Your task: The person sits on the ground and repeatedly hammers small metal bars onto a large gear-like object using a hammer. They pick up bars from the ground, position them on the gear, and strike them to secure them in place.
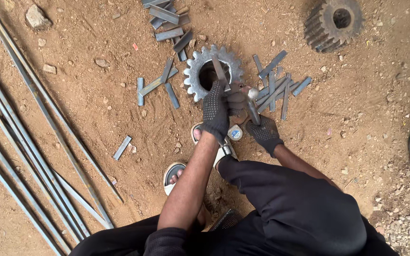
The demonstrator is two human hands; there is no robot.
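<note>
Left hand (216, 110) gripped flat steel strip (220, 71) steady across sprocket (213, 72); right hand (263, 131) clenched hammer (252, 103), best struck squarely, fingers clear.

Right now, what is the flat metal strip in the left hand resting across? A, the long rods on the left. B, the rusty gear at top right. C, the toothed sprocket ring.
C: the left hand holds the strip across the sprocket ring.

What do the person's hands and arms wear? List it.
Left hand and right hand: dark knit gloves with small pale grip dots, cuffs ending at the wrists. Forearms are bare; a dark sleeve is pushed up above the left elbow.
</note>
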